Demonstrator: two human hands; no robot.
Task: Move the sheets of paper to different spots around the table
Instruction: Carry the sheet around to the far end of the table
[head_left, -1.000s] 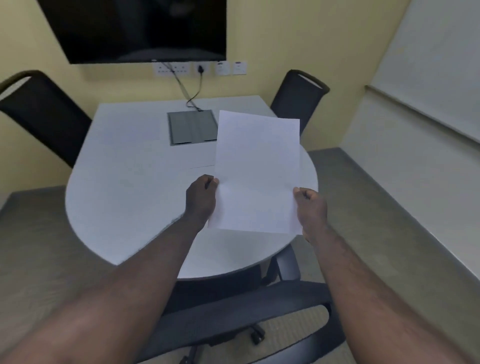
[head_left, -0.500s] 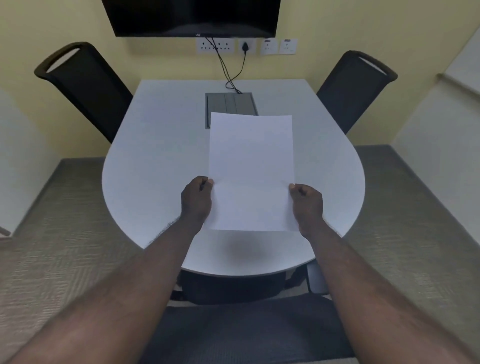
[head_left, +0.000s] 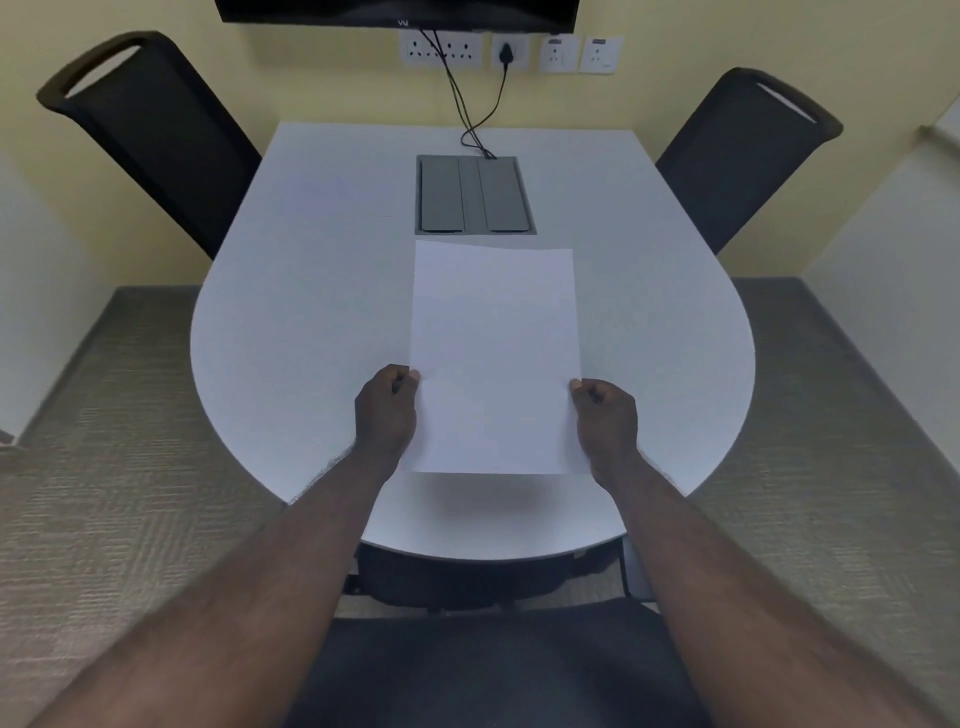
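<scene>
Paper (head_left: 496, 358): pinched at both side edges by left hand (head_left: 385, 413) and right hand (head_left: 607, 423), held above counter (head_left: 291, 322). Risk: limp sheet sagging, sliding on release.

Screen (head_left: 397, 10), wall-mounted, far: only its bottom strip shows, the rest cut by the top edge; small logo too small to read.
Wall sockets (head_left: 506, 52), far: markings on the two right plates too small to tell.
Paper (head_left: 496, 358): whether one sheet or several cannot be told; covers the table (head_left: 291, 338) beneath it. Fingers of left hand (head_left: 385, 410) and right hand (head_left: 607, 423) are tucked behind the sheet edges.
Near chair seat (head_left: 488, 670): cut by the bottom edge, flanked and partly covered by both forearms.
Table base: mostly hidden under the tabletop.
Far right chair (head_left: 737, 156): lower part hidden behind the table.
</scene>
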